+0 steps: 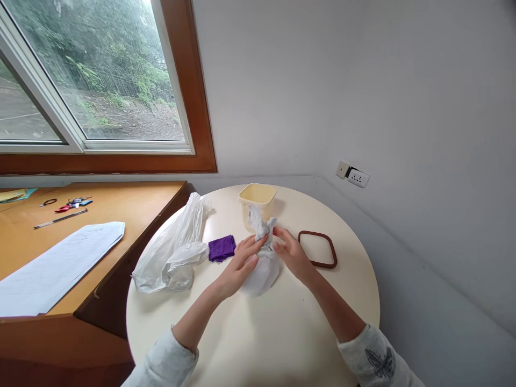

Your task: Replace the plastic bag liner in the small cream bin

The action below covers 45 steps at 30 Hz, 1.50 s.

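Note:
A white plastic bag (pixel 261 274) sits on the round table, its lower part bulging and its top gathered into a crumpled, twisted neck. My left hand (pixel 243 262) reaches across the front of that neck, its fingers long and pressed against the plastic, the thumb lower down. From the other side, my right hand (pixel 293 255) has bent fingers at the neck, with fingertips partly hidden by the plastic. What the bag holds cannot be made out. Just behind stands a pale yellow square container (pixel 258 194), without a lid. A folded purple cloth (pixel 221 248) lies left of my left hand.
A brown square ring-shaped frame (pixel 334 252) lies right of my right hand. A larger crumpled plastic bag (pixel 177 252) covers the left part of the round table (pixel 258 338). The wooden desk (pixel 141 199) beside it bears papers (pixel 68 269), a pen (pixel 60 219) and keys (pixel 74 203).

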{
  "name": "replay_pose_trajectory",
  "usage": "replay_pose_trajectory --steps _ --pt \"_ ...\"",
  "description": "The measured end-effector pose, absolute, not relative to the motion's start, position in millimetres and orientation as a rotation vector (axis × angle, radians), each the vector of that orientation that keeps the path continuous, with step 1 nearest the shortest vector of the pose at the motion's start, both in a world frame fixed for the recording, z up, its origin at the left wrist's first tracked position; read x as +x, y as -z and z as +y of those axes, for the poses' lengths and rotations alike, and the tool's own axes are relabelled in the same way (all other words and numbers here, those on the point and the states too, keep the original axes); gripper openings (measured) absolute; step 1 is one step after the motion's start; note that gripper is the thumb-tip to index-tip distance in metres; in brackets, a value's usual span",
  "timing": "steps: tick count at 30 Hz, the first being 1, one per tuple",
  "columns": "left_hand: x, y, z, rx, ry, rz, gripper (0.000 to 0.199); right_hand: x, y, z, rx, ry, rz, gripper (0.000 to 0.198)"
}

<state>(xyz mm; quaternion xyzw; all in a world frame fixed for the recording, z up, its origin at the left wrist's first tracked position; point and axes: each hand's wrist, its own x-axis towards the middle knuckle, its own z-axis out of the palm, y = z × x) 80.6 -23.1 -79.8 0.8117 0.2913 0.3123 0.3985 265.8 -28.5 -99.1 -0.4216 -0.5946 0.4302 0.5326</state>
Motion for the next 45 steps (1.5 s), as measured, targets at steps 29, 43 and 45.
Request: replay_pose_trajectory --steps 29,43,45 --pt "102 93 -23 1.459 -1.104 0.630 0.019 266 77 -30 -1.205 -1.107 -1.844 0.036" --pt "83 177 3 2.198 -0.771 1.328 0.033 392 32 110 -1.618 -0.147 -1.338 0.035" --pt "84 185 2 2.316 -0.714 1.335 0.036 396 36 133 -1.668 -0.113 -1.343 0.030"
